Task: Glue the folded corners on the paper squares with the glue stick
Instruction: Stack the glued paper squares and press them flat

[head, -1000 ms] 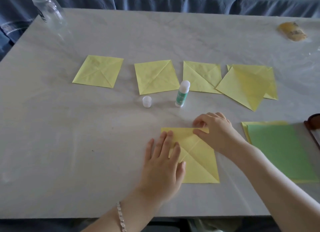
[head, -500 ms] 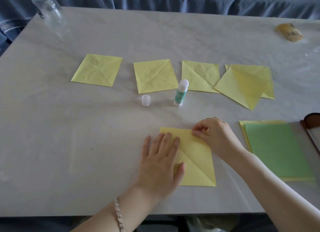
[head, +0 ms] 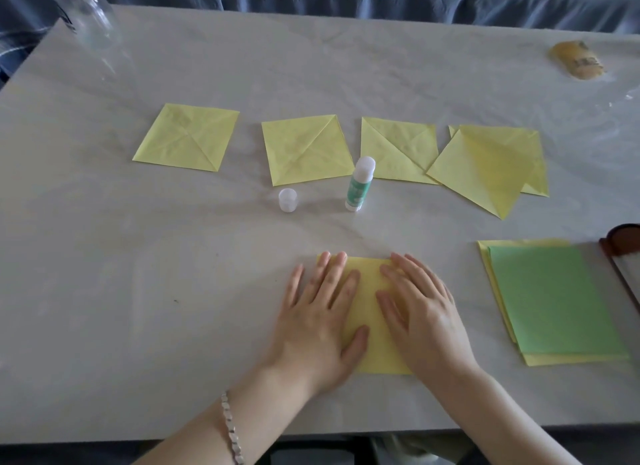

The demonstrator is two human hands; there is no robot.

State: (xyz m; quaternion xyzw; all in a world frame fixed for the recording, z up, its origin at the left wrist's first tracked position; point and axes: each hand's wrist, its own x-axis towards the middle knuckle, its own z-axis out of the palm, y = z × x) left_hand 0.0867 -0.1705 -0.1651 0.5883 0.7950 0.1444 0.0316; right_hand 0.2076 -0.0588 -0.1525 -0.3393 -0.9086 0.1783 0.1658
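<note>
Presently: paper square (head: pixel 367 312), table's (head: pixel 138 291) front edge. Likely thin, light, limp; left hand (head: pixel 318 322) and right hand (head: pixel 422 322) press it flat-fingered. Lift by a corner.

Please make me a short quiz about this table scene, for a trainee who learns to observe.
1. True or false: the glue stick stands upright, and its cap stands apart beside it.
2. The left hand and the right hand: A) press flat on the near yellow paper square; B) grip the glue stick; C) rest off the paper.
3. Fill in: the top sheet of the paper stack on the right is ____.
Key: 1 true; 2 A; 3 green.
</note>
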